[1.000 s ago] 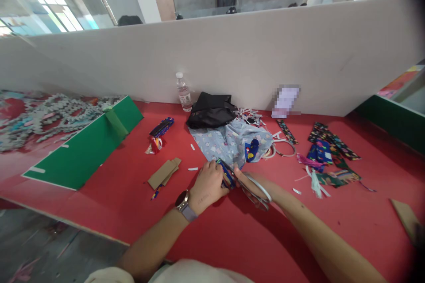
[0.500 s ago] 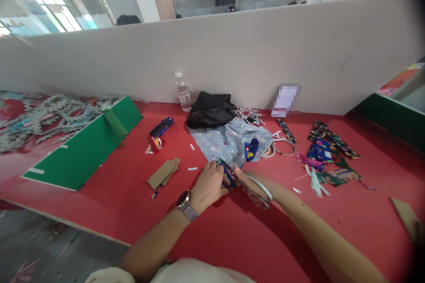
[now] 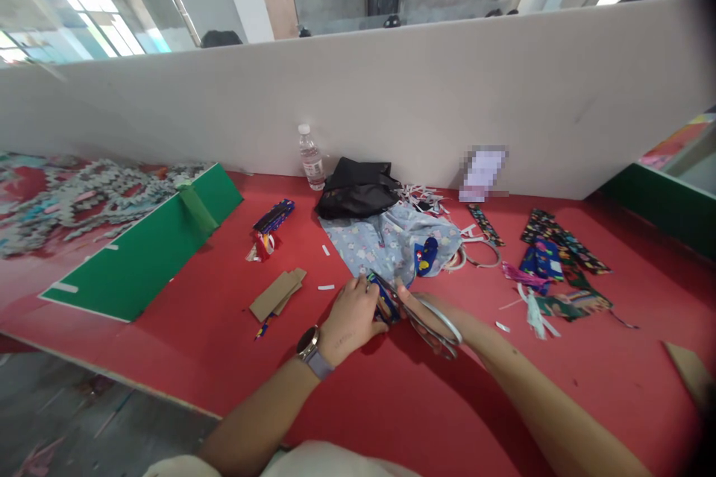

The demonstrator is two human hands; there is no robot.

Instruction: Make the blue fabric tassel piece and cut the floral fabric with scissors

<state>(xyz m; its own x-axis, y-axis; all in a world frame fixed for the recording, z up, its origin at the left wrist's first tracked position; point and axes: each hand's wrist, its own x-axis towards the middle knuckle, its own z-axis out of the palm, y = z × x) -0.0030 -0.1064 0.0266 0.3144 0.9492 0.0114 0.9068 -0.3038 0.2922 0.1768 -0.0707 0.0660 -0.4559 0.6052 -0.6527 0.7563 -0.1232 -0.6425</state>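
My left hand (image 3: 353,313), with a watch on its wrist, is closed on a dark blue patterned piece of fabric (image 3: 387,308) over the red table. In my right hand (image 3: 419,313) is a pair of scissors (image 3: 444,326) with large pale handles; the fingers are wrapped round them. The blades point up and left, lying along the top of the fabric piece. Just beyond my hands a light blue printed cloth (image 3: 358,244) is spread out, with a dark blue patterned scrap (image 3: 426,256) on it.
A black bag (image 3: 358,190) and a water bottle (image 3: 311,158) stand before the white partition (image 3: 391,89). Cardboard strips (image 3: 274,297) lie left; patterned fabric strips (image 3: 567,242) and headbands (image 3: 485,253) lie right. A green divider (image 3: 139,261) bounds the left side.
The camera view has shifted slightly. My hands keep nearly the same place, with the scissors still against the fabric.
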